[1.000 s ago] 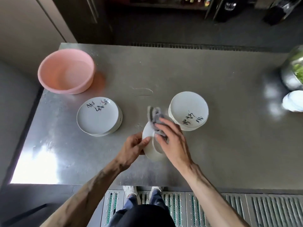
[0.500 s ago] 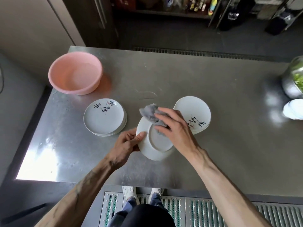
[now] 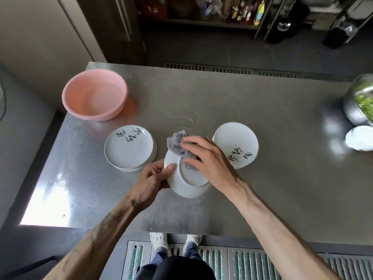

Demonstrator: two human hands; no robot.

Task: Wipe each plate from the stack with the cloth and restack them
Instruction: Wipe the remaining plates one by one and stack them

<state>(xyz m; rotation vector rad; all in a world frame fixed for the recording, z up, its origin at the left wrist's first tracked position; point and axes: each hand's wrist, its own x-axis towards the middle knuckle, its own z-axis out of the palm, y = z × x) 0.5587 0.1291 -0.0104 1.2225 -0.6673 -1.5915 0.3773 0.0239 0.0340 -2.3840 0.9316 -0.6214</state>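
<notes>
While left hand [image 3: 152, 179] grips plate [image 3: 182, 187] — cloth [image 3: 177, 144] pressed.

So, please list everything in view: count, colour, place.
table: one, grey metal, under everything
basin: one, pink, table's far left
left plate stack: one, white, lettered, left of centre
right plate stack: one, white, lettered, right of centre
held plate: one, white, underside up, centre
cloth: one, grey, on held plate
metal bowl: one, silver, holding greens, right edge
white dish: one, white, near metal bowl
left hand: grips held plate's rim
right hand: presses cloth onto held plate
</notes>
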